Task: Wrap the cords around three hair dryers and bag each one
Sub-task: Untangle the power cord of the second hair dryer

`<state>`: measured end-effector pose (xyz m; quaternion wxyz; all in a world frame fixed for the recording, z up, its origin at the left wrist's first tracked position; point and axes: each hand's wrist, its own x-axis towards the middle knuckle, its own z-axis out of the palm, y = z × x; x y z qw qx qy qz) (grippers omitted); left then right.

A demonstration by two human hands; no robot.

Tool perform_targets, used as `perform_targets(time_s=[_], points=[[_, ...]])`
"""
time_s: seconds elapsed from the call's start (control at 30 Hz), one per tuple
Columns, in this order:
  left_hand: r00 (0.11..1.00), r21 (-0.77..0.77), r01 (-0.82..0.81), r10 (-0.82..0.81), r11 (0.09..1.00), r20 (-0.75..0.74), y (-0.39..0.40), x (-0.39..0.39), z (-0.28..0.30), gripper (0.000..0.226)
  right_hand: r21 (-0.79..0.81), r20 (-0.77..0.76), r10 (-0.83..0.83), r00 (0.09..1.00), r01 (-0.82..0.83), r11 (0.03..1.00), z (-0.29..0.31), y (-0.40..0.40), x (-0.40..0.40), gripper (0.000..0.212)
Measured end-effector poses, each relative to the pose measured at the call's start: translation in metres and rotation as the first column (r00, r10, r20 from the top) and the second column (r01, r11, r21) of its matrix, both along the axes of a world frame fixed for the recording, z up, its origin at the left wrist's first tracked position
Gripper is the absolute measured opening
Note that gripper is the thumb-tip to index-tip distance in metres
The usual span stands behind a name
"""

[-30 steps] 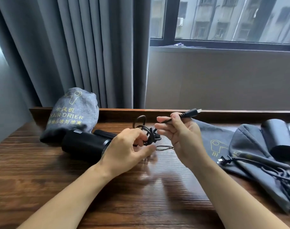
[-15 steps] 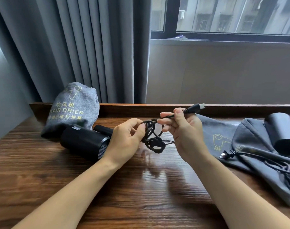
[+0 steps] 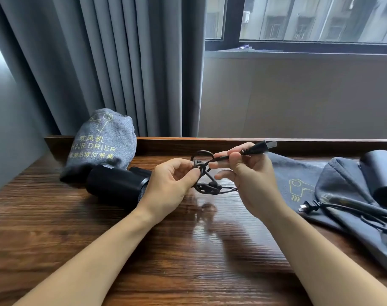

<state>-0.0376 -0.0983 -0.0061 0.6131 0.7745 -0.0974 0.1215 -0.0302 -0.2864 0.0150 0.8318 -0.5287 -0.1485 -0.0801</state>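
A black hair dryer (image 3: 115,184) lies on its side on the wooden table, left of centre. My left hand (image 3: 168,186) pinches a tangled bunch of its black cord (image 3: 206,186) just above the table. My right hand (image 3: 252,180) pinches the same cord close to the plug (image 3: 259,147), which points up and to the right. A filled grey bag (image 3: 104,142) printed "HAIR DRIER" stands behind the dryer. At the right, another black hair dryer (image 3: 380,173) lies on flat grey bags (image 3: 298,184), its cord and plug (image 3: 309,206) loose on top.
The wooden table (image 3: 99,239) has a raised back ledge (image 3: 170,144). Grey curtains (image 3: 113,62) hang behind at the left, a wall and window (image 3: 309,18) at the right. A grey wall borders the table's left edge.
Both hands lifted the cord bunch slightly off the table and the loops shifted. My right hand with the plug moved a little right; the view tilted up a bit.
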Motion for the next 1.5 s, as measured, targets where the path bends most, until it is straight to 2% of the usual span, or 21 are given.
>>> perform_targets(time_s=[0.07, 0.17, 0.27, 0.37, 0.53, 0.6, 0.7, 0.83, 0.9, 0.97, 1.07, 1.17, 1.27, 1.37, 1.5], points=[[0.996, 0.134, -0.069, 0.061, 0.989, 0.059, 0.003, 0.001, -0.002, 0.003, -0.048, 0.072, 0.022, 0.997, -0.018, 0.999, -0.002, 0.001, -0.002, 0.008], [0.978, 0.320, -0.190, 0.152, 0.928, 0.140, 0.006, -0.003, 0.001, 0.010, -0.215, 0.172, -0.038, 0.984, 0.075, 0.974, -0.007, 0.003, -0.004, 0.016], [0.984, 0.307, -0.175, 0.153, 0.935, 0.093, 0.009, -0.006, 0.008, 0.026, -0.326, 0.201, -0.066, 0.977, 0.130, 0.936, -0.010, 0.007, -0.007, 0.020], [0.988, 0.331, -0.153, 0.148, 0.931, 0.041, 0.010, -0.004, 0.010, 0.017, -0.358, 0.184, -0.071, 0.980, 0.134, 0.924, -0.010, 0.006, -0.005, 0.023], [0.992, 0.357, -0.124, 0.119, 0.926, 0.037, 0.010, -0.005, 0.014, 0.014, -0.430, 0.211, -0.012, 0.977, 0.104, 0.897, -0.012, 0.004, -0.004, 0.008], [0.995, 0.362, -0.095, 0.077, 0.927, 0.064, 0.010, -0.007, 0.015, 0.012, -0.486, 0.298, 0.013, 0.955, 0.140, 0.863, -0.016, 0.006, -0.003, 0.013], [0.992, 0.406, -0.082, 0.036, 0.910, 0.120, 0.009, -0.011, 0.016, 0.012, -0.544, 0.484, 0.018, 0.875, 0.284, 0.789, -0.025, 0.008, 0.000, 0.015], [0.993, 0.383, -0.079, 0.041, 0.920, 0.107, 0.011, -0.009, 0.016, 0.012, -0.520, 0.545, -0.070, 0.835, 0.402, 0.754, -0.027, 0.005, 0.000, 0.012], [0.995, 0.389, -0.054, 0.018, 0.920, 0.097, 0.011, -0.009, 0.016, 0.013, -0.533, 0.573, -0.048, 0.818, 0.417, 0.736, -0.026, 0.001, 0.002, 0.015], [0.995, 0.390, -0.013, -0.025, 0.921, 0.093, 0.010, -0.009, 0.016, 0.014, -0.590, 0.536, 0.011, 0.844, 0.366, 0.720, -0.022, 0.002, 0.007, 0.012], [0.992, 0.375, 0.057, -0.094, 0.925, 0.081, 0.012, -0.010, 0.017, 0.011, -0.675, 0.401, 0.044, 0.915, 0.263, 0.689, -0.014, 0.004, 0.014, 0.011], [0.989, 0.361, 0.088, -0.123, 0.928, 0.076, 0.014, -0.011, 0.019, 0.008, -0.637, 0.579, 0.101, 0.809, 0.372, 0.675, -0.018, -0.001, 0.008, 0.008], [0.987, 0.359, 0.105, -0.140, 0.927, 0.073, 0.014, -0.010, 0.018, 0.008, -0.655, 0.614, 0.140, 0.777, 0.402, 0.640, -0.017, -0.007, 0.004, 0.011], [0.985, 0.386, 0.129, -0.163, 0.913, 0.055, 0.014, -0.010, 0.017, 0.009, -0.709, 0.593, 0.175, 0.786, 0.406, 0.577, -0.013, -0.008, 0.002, 0.015], [0.981, 0.355, 0.179, -0.194, 0.918, 0.008, 0.016, -0.009, 0.019, 0.009, -0.747, 0.507, 0.203, 0.838, 0.309, 0.588, -0.017, -0.013, 0.002, 0.023]])
